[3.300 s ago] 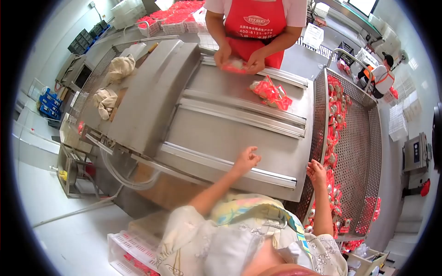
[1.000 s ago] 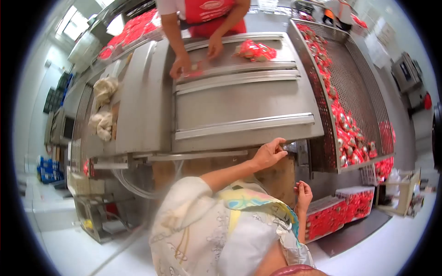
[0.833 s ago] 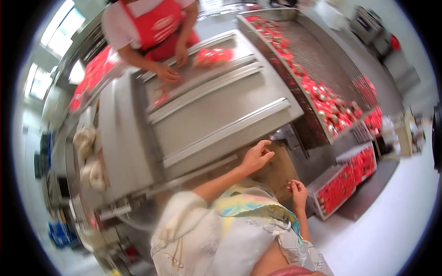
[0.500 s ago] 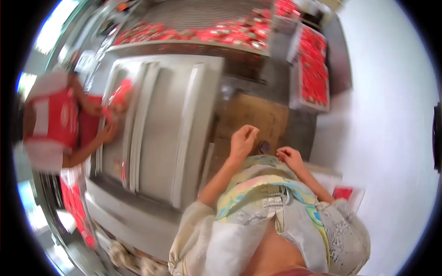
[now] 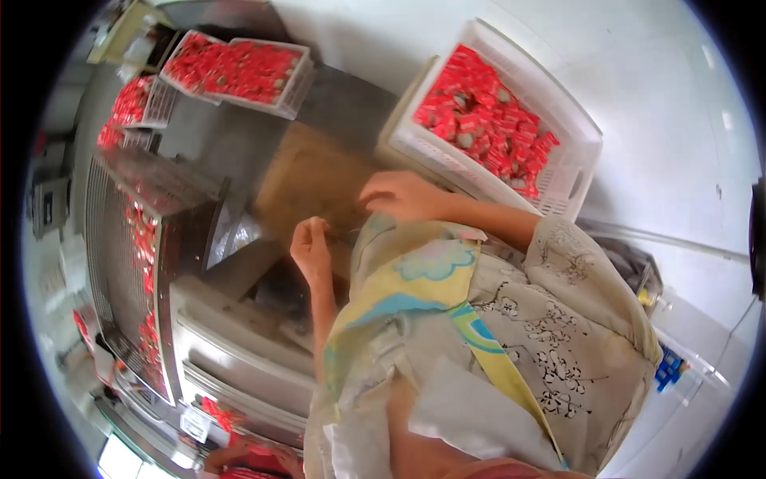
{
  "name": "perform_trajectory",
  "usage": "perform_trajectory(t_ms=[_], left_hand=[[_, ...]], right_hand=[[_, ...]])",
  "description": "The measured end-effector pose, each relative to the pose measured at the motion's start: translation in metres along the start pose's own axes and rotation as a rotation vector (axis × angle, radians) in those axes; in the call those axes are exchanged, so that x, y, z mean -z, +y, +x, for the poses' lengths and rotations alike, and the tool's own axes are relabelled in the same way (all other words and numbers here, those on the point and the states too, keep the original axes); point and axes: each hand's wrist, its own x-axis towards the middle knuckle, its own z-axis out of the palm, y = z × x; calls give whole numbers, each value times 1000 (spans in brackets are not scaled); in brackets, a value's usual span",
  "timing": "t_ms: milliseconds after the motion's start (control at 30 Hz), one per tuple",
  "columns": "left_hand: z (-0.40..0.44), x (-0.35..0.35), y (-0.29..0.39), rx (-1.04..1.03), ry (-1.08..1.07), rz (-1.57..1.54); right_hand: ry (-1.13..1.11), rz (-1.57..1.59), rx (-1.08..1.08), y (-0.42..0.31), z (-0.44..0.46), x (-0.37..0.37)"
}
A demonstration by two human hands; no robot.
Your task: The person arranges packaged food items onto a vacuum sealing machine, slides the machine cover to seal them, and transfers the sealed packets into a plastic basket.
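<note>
While the 2 bare hands hang in front of the wearer's cloud-patterned apron (image 5: pixel 435 267), the nearest load is a white crate (image 5: pixel 562 112) of small red packets (image 5: pixel 479 120), heaped up and lying just beyond the right forearm. The right hand (image 5: pixel 403 195) points leftward near that crate, its fingers loosely bent and apart; whether the arm touches the crate's edge I cannot tell. The left hand (image 5: pixel 311 243) is raised beside it, fingers curled, and I cannot tell whether thumb and fingertips meet. Beneath both lies a brown board (image 5: pixel 307 172) on the dark floor. At upper left, more white crates (image 5: pixel 297 84) brim with red packets. Left of the left hand, a perforated metal trough (image 5: pixel 108 263) stands against the steel surface (image 5: pixel 235 359), beyond which a co-worker's red apron (image 5: pixel 259 463) shows
</note>
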Motion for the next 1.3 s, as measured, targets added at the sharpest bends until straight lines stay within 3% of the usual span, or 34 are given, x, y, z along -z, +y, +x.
perform_trajectory(t_ms=[67,133,200,267,333,367,400,467,500,567,600,667,700,833,933,1000,1100,1233,1300], left_hand=[[7,-45,10,-68,-135,43],[11,-93,21,-110,-263,88],[15,-140,33,-137,-378,142],[18,-184,44,-232,-555,270],[21,-231,69,-335,-712,522],[27,-253,65,-495,-721,687],[35,-273,60,-653,-725,853],[51,-310,24,-563,-761,1173],[54,-323,18,-507,-786,1333],[51,-338,22,-401,-1034,1519],[53,-346,27,-356,-1158,1603],[53,-348,-17,-403,-1105,1632],[49,-347,-26,-425,-1085,1639],[47,-358,-17,-341,-1348,1575],[42,-361,-14,-301,-1385,1559],[31,-365,-9,-249,-1313,1559],[7,-376,0,-213,-1207,1665],[10,-390,-37,-157,-1172,1814],[21,-388,-68,-265,-1101,1738]], right_hand=[[229,-19,76,18,-31,39],[494,-98,-70,43,-63,80],[667,65,-331,82,-98,122],[810,70,-339,156,-137,152],[844,-76,-413,159,-149,174],[856,-151,-447,163,-151,183],[867,-285,-350,172,-149,189],[887,-543,-150,197,-135,203],[711,-429,-260,201,-128,213],[351,-188,-477,203,-126,223],[186,-274,-486,207,-130,218],[-152,-439,-501,212,-144,203],[-214,-555,-518,212,-152,196],[-251,-796,-852,221,-196,200],[-361,-868,-965,216,-226,197],[-452,-892,-994,205,-235,181],[-258,-1011,-1050,229,-246,143],[-171,-1000,-876,240,-250,154],[-120,-986,-785,228,-242,171]])
